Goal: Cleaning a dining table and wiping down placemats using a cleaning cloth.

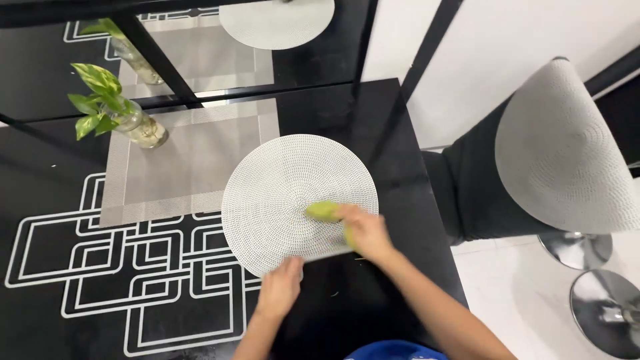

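Observation:
A round grey woven placemat lies on the black table, overlapping a square grey mat. My right hand presses a yellow-green cloth onto the placemat's right half; the hand is blurred by motion. At the mat's near edge, my left hand has its fingers on the rim, which looks slightly lifted there.
A square grey table mat lies behind the round one. A glass vase with a leafy green plant stands on its far left corner. A mirror wall reflects the table behind. A round stool with chrome bases stands at the right on the white floor.

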